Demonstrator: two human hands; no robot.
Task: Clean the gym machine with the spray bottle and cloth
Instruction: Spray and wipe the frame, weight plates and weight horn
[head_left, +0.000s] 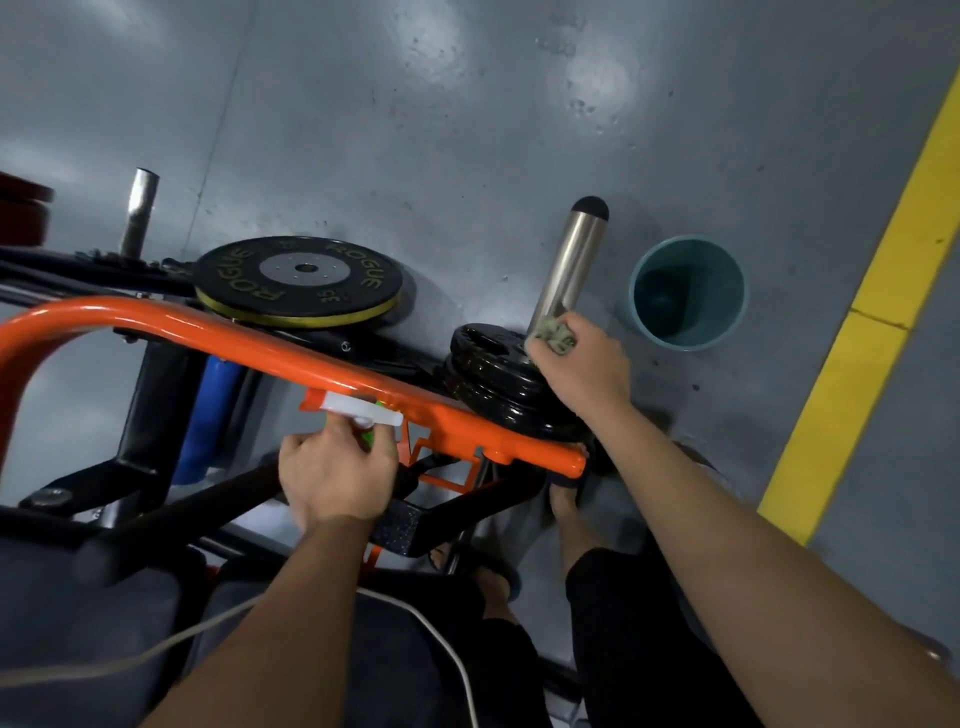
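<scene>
Clutching the cloth (555, 335), your right grip (584, 371) touches the steel post (569, 265); your left grip (332, 470) holds the spray bottle (363, 414).

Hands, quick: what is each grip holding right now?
Left grip: holds the spray bottle.
Right grip: holds the cloth against the steel weight post.

forearms (727, 519): bare | legs: black trousers (623, 623) | feet: dark open sandals (567, 480) | torso: thin white cable (415, 613)
</scene>
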